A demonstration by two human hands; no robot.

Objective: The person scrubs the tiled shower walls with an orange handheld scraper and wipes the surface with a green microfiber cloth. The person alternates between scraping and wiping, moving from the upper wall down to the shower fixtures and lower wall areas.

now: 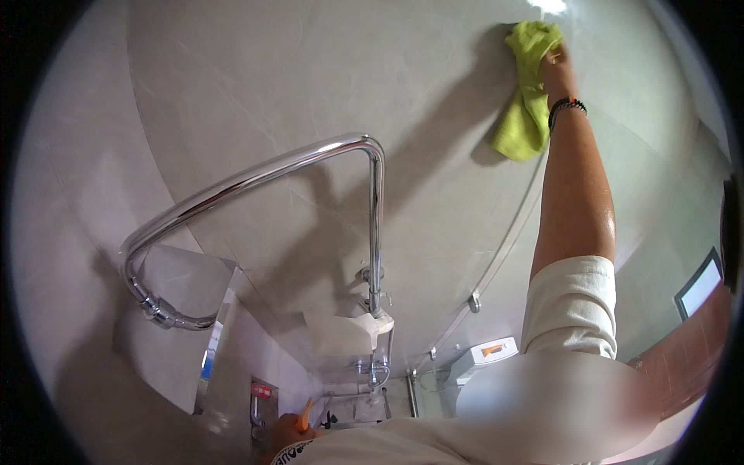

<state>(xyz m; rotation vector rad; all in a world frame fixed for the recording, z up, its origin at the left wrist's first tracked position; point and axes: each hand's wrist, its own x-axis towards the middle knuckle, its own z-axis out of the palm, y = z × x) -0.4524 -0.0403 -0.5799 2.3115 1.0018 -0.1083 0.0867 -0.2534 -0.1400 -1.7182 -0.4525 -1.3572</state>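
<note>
My right hand [556,65] is raised high at the upper right, gripping a lime-green cloth [526,93]. The bunched top of the cloth is against or very near the grey marbled wall [430,75], and its lower end hangs loose. A dark bracelet [567,110] circles the right wrist. Low in the view, my left hand [288,433] is closed around a small orange tool [304,415]; the rest of the tool is hidden. Between the arms stands a bent chrome shower pipe [376,203], joined at its left end to what looks like a square shower head [180,290].
A pale shelf [343,334] and a chrome mixer [372,369] sit lower on the shower column. A metal rail [511,232] runs down the wall. An orange-handled tool [493,350] lies on a white cistern-like box [482,363]. A small window [697,288] is at right.
</note>
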